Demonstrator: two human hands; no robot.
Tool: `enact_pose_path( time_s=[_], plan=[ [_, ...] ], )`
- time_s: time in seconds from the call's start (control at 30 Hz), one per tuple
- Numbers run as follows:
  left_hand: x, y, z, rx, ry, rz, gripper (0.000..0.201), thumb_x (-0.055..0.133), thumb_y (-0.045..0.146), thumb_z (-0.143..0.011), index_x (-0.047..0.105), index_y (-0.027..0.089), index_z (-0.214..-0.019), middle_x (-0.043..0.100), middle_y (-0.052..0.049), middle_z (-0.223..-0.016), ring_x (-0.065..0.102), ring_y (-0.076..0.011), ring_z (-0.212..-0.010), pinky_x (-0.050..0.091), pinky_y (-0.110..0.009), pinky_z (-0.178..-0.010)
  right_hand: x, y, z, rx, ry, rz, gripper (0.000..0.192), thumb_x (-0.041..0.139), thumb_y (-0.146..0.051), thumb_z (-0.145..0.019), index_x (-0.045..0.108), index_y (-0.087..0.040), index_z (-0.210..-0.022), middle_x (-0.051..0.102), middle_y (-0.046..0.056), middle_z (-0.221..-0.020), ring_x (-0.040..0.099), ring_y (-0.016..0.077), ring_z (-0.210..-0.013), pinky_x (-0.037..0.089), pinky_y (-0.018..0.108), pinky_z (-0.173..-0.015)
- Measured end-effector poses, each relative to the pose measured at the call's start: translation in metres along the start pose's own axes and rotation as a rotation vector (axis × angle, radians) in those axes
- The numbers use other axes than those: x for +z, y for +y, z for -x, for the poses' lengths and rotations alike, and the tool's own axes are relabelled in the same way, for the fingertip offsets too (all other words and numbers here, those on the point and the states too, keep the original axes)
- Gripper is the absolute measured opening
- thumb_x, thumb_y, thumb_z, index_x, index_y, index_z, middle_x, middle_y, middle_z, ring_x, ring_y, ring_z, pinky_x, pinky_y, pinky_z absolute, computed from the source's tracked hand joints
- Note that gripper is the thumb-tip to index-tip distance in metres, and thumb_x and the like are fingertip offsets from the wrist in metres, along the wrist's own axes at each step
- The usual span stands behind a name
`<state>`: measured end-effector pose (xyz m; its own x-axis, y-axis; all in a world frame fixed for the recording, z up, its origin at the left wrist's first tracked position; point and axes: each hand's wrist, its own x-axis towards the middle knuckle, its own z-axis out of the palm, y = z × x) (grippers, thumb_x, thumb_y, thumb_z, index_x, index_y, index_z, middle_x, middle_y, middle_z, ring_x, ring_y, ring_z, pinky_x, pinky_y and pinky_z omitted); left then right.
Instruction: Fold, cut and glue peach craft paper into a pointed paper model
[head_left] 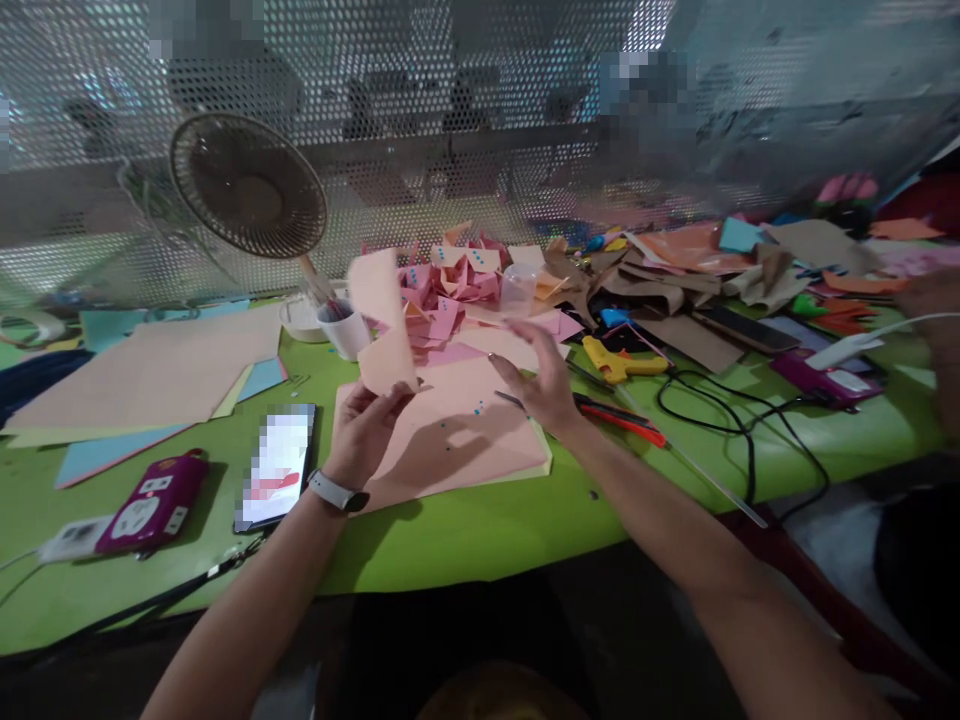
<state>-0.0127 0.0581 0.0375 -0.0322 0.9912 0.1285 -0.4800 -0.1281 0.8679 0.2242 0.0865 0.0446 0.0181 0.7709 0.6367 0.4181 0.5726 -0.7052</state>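
No words, brand names or numbers can be read anywhere here. The phone [277, 465] lying on the green table [465, 540] has its screen blurred into blocks, so nothing on it is legible. The purple power strip [150, 503] shows only socket shapes, no clear print. The small pink folded papers [450, 290] carry little blue dots, which are marks and not letters. The peach sheet [382, 320] in the left hand [364, 430] is blank.

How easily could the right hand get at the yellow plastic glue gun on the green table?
Probably easily: the right hand hovers open and empty, the yellow plastic glue gun lies just beyond it, and nothing stands between them.
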Motion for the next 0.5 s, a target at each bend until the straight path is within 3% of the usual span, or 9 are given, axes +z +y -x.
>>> enact_pose_path(
  time_s=[0.13, 0.2, 0.3, 0.4, 0.5],
  plan=[
    [0.007, -0.01, 0.016, -0.201, -0.172, -0.314, 0.02, 0.085, 0.03, -0.065, 0.076, 0.017, -0.077, 0.077, -0.006, -0.083, 0.07, -0.0185, -0.077, 0.054, -0.029, -0.073, 0.012, -0.009, 0.017, 0.297, -0.389, -0.4, 0.044, 0.062, -0.055, -0.085, 0.063, -0.022, -0.113, 0.067, 0.01, -0.116, 0.062, 0.0225, -0.108, 0.049, 0.039, -0.093],
    [0.012, -0.015, 0.022, -0.219, -0.252, -0.394, 0.023, 0.084, 0.033, -0.066, 0.076, 0.017, -0.079, 0.077, -0.007, -0.084, 0.069, -0.0206, -0.077, 0.054, -0.03, -0.071, 0.018, -0.012, 0.025, 0.366, -0.434, -0.516, 0.048, 0.068, -0.055, -0.08, 0.062, -0.02, -0.113, 0.07, 0.008, -0.104, 0.065, 0.0207, -0.097, 0.052, 0.035, -0.083],
    [0.018, -0.018, 0.028, -0.179, -0.247, -0.446, 0.027, 0.084, 0.038, -0.066, 0.076, 0.016, -0.079, 0.076, -0.006, -0.08, 0.068, -0.0201, -0.075, 0.053, -0.03, -0.069, 0.019, -0.019, 0.032, 0.342, -0.49, -0.558, 0.041, 0.06, -0.055, -0.086, 0.066, -0.019, -0.105, 0.07, 0.007, -0.101, 0.064, 0.019, -0.095, 0.051, 0.032, -0.082],
    [0.021, -0.016, 0.028, -0.206, -0.224, -0.473, 0.03, 0.083, 0.04, -0.066, 0.074, 0.015, -0.081, 0.075, -0.005, -0.077, 0.066, -0.0187, -0.07, 0.052, -0.029, -0.066, 0.016, -0.028, 0.034, 0.271, -0.477, -0.467, 0.038, 0.054, -0.052, -0.091, 0.067, -0.019, -0.105, 0.069, 0.007, -0.104, 0.063, 0.0193, -0.098, 0.049, 0.032, -0.085],
    [0.024, -0.008, 0.028, -0.267, -0.294, -0.457, 0.037, 0.083, 0.04, -0.067, 0.074, 0.014, -0.091, 0.076, -0.007, -0.088, 0.068, -0.0221, -0.081, 0.053, -0.032, -0.074, 0.016, -0.032, 0.032, 0.21, -0.451, -0.314, 0.032, 0.059, -0.048, -0.089, 0.068, -0.019, -0.097, 0.07, 0.006, -0.096, 0.063, 0.0188, -0.092, 0.048, 0.03, -0.084]
  ],
)
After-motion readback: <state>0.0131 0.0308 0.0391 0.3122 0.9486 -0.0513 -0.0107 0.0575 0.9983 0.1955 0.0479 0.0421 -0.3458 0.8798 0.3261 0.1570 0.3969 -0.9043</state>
